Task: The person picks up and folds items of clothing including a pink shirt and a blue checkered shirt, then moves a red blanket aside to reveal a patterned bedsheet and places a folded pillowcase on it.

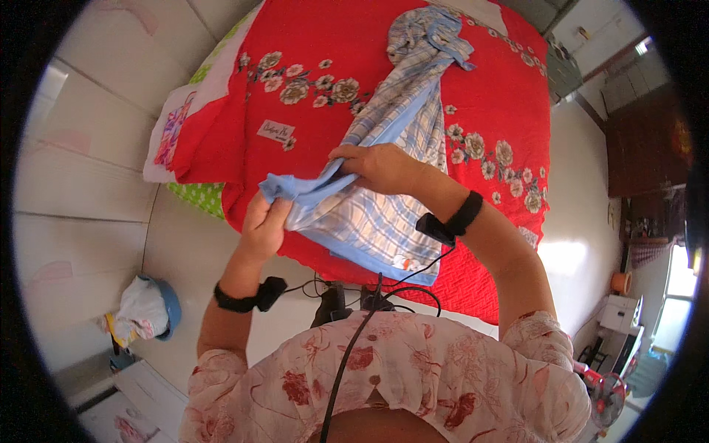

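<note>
A blue and cream plaid cloth garment [382,221] with light blue trim lies lengthwise over the bed. Its far end is bunched near the top of the view, and a small printed figure shows by its near hem. My left hand [266,221] pinches a corner of the blue trim, lifted a little above the bed's near left edge. Farther along the same trim, my right hand [379,167] grips a gathered fold. Between the two hands the trim runs in a twisted strip. Part of the fold is hidden behind my right fingers.
Under the garment is a red floral bedspread [310,144] with a white patch bearing writing. A green dotted cloth [199,199] shows at the bed's left side. A blue basin [169,307] with cloth stands on the floor. Black cables [382,293] hang before me; a fan [606,393] stands right.
</note>
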`<state>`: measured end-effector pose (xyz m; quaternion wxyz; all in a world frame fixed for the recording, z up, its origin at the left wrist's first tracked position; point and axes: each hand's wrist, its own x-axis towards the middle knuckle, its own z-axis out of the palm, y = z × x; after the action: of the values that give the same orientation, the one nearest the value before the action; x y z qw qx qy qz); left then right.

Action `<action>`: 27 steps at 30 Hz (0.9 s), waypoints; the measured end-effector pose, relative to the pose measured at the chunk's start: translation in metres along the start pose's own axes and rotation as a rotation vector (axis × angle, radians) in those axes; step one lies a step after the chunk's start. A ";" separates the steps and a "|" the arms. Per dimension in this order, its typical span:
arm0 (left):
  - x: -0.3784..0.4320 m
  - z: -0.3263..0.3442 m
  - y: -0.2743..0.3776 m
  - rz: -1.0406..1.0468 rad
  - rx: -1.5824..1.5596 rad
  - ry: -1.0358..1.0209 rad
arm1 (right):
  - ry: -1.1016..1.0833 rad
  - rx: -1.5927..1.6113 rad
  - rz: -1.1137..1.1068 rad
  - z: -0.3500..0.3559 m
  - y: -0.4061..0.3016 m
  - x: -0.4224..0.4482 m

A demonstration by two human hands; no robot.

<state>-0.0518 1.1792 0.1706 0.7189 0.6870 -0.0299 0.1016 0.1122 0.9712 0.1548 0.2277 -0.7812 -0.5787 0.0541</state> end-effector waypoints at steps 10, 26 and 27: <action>-0.123 -0.154 0.147 0.269 -0.294 0.205 | -0.093 -0.376 0.425 0.035 0.042 0.089; -0.215 -0.371 0.126 0.122 0.022 1.245 | -0.696 -0.030 0.380 0.195 0.010 -0.124; -0.220 -0.374 0.126 0.103 0.084 1.273 | -0.709 -0.100 0.443 0.206 0.025 -0.127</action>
<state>-0.3260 1.5320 0.2336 0.5627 0.5174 0.3738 0.5253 0.0213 0.9075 -0.0617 -0.0410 -0.8299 -0.4413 0.3390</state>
